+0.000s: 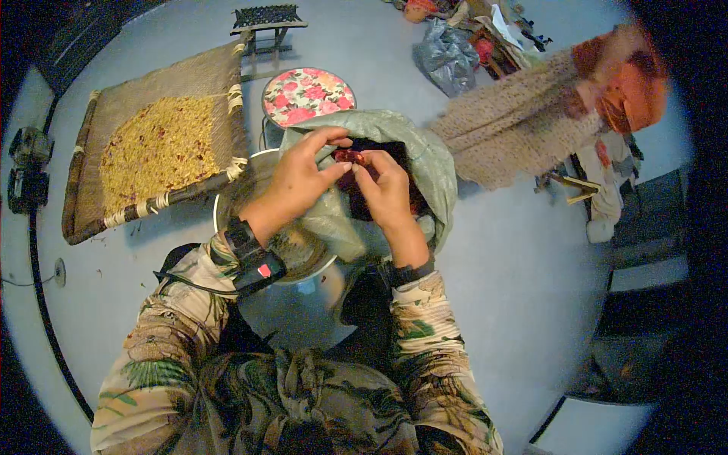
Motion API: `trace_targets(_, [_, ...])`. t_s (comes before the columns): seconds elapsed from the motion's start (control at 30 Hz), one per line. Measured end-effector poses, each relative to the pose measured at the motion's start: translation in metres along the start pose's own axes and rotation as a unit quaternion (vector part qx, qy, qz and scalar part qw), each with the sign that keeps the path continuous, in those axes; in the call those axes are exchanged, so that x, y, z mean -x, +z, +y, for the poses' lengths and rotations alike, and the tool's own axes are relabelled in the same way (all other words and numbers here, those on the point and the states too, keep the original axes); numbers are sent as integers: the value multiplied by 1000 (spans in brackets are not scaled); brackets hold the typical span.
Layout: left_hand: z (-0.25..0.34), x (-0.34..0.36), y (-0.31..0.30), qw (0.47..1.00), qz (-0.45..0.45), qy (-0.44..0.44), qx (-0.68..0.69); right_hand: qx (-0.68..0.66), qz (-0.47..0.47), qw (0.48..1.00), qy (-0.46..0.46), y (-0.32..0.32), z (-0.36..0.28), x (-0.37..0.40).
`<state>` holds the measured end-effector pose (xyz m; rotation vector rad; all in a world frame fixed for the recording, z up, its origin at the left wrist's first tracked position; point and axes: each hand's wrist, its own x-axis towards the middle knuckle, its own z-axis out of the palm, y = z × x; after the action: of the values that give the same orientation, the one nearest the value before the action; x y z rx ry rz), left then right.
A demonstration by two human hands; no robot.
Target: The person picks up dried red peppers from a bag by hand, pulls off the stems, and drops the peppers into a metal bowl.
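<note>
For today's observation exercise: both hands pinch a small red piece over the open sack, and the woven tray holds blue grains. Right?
No. The head view shows yellowish grains on the woven tray, not blue. The left hand and right hand do pinch the small red piece over the open sack.

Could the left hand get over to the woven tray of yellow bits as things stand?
Probably yes: the woven tray lies just left of the left hand, nothing standing between; but that hand pinches the red piece with the right hand.
</note>
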<state>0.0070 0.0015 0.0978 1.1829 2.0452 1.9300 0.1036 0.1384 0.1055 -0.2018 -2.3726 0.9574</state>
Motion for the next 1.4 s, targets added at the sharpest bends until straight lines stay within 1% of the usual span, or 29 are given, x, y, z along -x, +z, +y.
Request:
trace_targets(0.13, [4, 1, -5, 994, -16, 62, -91, 38, -11, 999, -29, 1, -3, 1])
trace_targets(0.27, [3, 0, -6, 986, -11, 109, -125, 40, -24, 999, -12, 4, -3, 3])
trace_targets(0.33, [0, 1, -3, 988, 7, 92, -121, 35, -33, 999, 0, 4, -1, 3])
trace_targets(0.37, [-2, 1, -2, 989, 17, 84, -120, 22, -21, 1000, 7, 4, 0, 2])
trace_targets(0.43, [-10, 0, 0, 999, 35, -9, -19, -4, 4, 1000, 27, 0, 1, 1])
trace_targets(0.5, [-13, -1, -1, 990, 61, -96, 88, -31, 36, 996, 72, -4, 21, -2])
trace_targets(0.53, [-19, -1, -3, 986, 50, -113, 113, -48, 50, 993, 96, -6, 34, -2])
trace_targets(0.57, [-27, -3, -6, 981, 40, -129, 138, -28, 65, 993, 94, -7, 51, -3])
trace_targets(0.6, [-33, -4, -8, 976, 30, -145, 162, 8, 54, 989, 138, -18, 39, -3])
trace_targets(0.63, [-39, -5, -7, 965, 23, -183, 185, 31, 32, 986, 159, -22, 49, -1])
trace_targets(0.67, [-44, -4, -6, 963, 21, -186, 196, 55, 11, 982, 179, -24, 60, 0])
trace_targets(0.77, [-52, -2, 0, 957, 8, -190, 222, 149, -105, 952, 246, -29, 68, 3])
trace_targets(0.83, [-57, 1, 6, 955, -10, -186, 230, 234, -129, 937, 226, -23, 94, 13])
trace_targets(0.87, [-57, 3, 7, 962, -24, -180, 205, 277, -140, 926, 216, -19, 109, 19])
trace_targets(0.97, [-54, 5, 7, 973, -53, -169, 147, 273, -179, 902, 284, -19, 132, 26])
trace_targets(1.07, [-58, 4, 4, 976, -62, -168, 128, 255, -198, 881, 345, -24, 131, 25])
trace_targets(1.17, [-58, 2, 1, 978, -66, -156, 120, 181, -96, 929, 310, -33, 134, 36])
trace_targets(1.27, [-50, 4, -5, 980, -67, -154, 104, 296, -82, 867, 393, -41, 132, 39])
trace_targets(1.4, [-47, 5, -8, 981, -77, -150, 97, 316, -43, 873, 370, -48, 130, 40])
